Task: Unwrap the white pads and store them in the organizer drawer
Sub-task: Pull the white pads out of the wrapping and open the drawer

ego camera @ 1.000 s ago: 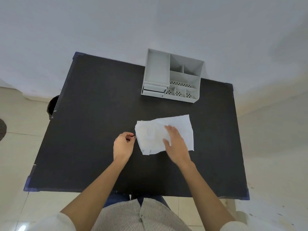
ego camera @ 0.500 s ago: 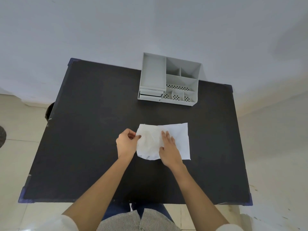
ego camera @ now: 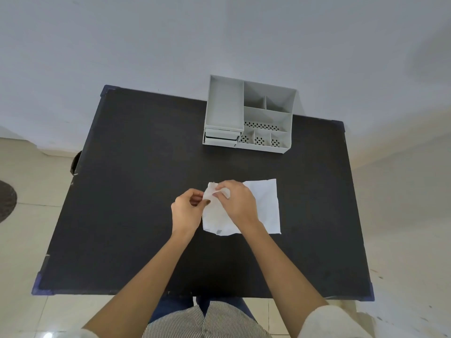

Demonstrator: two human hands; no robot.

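Note:
A white paper wrapper (ego camera: 264, 203) lies on the middle of the black table (ego camera: 136, 191), with a paler rounded pad shape (ego camera: 214, 218) at its left end. My left hand (ego camera: 186, 211) pinches the wrapper's left edge between thumb and fingers. My right hand (ego camera: 238, 203) lies over the wrapper and pinches its upper left corner, which is lifted off the table. The grey organizer (ego camera: 249, 113) stands at the far edge of the table, its small drawers (ego camera: 220, 137) at the front left, shut or nearly so.
The organizer has a long left tray and several open compartments on the right. A dark round object (ego camera: 74, 162) shows past the table's left edge. Pale tiled floor surrounds the table, and a wall rises behind it.
My right hand moved from lying flat on the wrapper's middle to its upper left corner and now pinches it. My left hand closed in on the left edge. The corner has lifted.

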